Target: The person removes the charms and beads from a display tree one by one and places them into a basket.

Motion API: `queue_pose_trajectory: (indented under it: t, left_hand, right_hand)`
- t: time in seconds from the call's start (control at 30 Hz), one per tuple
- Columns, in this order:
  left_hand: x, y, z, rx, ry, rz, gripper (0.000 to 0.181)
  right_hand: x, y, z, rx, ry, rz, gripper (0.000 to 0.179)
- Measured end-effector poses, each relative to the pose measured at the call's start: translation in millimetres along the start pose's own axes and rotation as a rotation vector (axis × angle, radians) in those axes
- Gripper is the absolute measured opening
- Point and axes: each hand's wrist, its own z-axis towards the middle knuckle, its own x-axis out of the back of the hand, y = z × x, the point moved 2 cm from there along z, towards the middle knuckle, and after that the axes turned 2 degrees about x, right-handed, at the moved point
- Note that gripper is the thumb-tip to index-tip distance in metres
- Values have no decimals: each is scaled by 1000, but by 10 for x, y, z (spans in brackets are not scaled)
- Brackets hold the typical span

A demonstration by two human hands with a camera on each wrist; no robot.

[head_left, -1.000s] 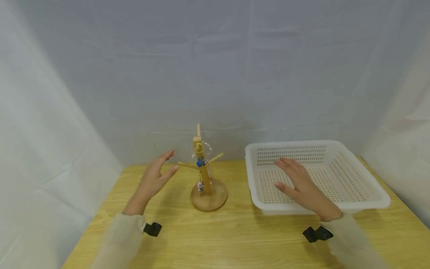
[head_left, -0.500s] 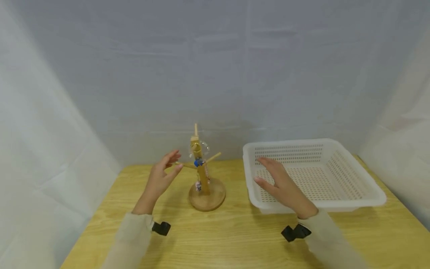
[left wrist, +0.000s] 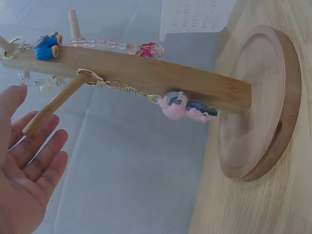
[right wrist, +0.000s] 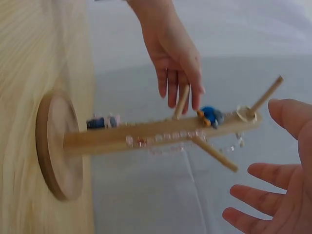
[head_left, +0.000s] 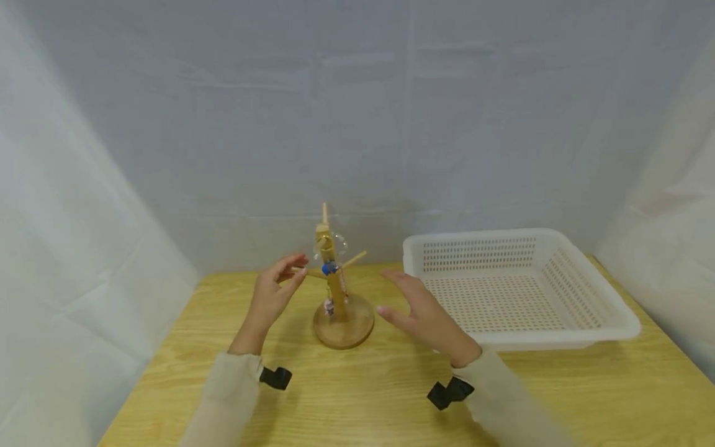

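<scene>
A wooden peg stand with a round base stands on the table, keychains and beaded strands hanging from it. My left hand is at the left peg, fingers spread and relaxed around its tip, holding nothing. From that peg a gold chain carries a pink and grey figure charm. Higher up hangs a blue charm with orange tips. A pink bead strand ends in a red charm. To the right of the stand, my right hand hovers with parted fingers, apart from the pegs.
A white perforated plastic basket sits on the right side of the wooden table, just beyond my right hand. Pale cloth hangs behind the table and along both sides. Each wrist wears a small black camera.
My right hand has moved left, from over the basket to beside the stand. The left hand has shifted slightly right, up to the left peg. The stand and basket stay put.
</scene>
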Motion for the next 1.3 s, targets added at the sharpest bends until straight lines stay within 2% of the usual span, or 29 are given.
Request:
queue_pose_trajectory:
  t: [0.17,0.37,0.47,0.6,0.73,0.83,1.1,1.3]
  left_hand:
    - [-31,-33,-4,2,33,-40,31]
    - [-84,-102,-41,-9,83,-167,29]
    - [-101,-127,-39,22,94,-225,29]
    - [-110,-122,-29,86,103,-230,25]
    - [-126,-111,-31,140,109,-260,24]
    - [-140,-111,-39,164,116,-319,25]
    - [-178,-174,-47,250,172,-476,29]
    - [-209,-178,-48,279,201,-508,27]
  right_hand:
    - [-201,-105,113,-37,12,60,61]
    - [-460,-93,219,-101,57,164,57]
    - [-571,-49,285,-100,120,203,52]
    - [-702,43,381,-119,207,248,45]
    - [-806,113,439,-153,272,335,39]
    - [-853,128,456,-163,305,368,36]
    - [-926,151,543,-196,405,358,27]
    - [-958,151,595,-189,432,348,17]
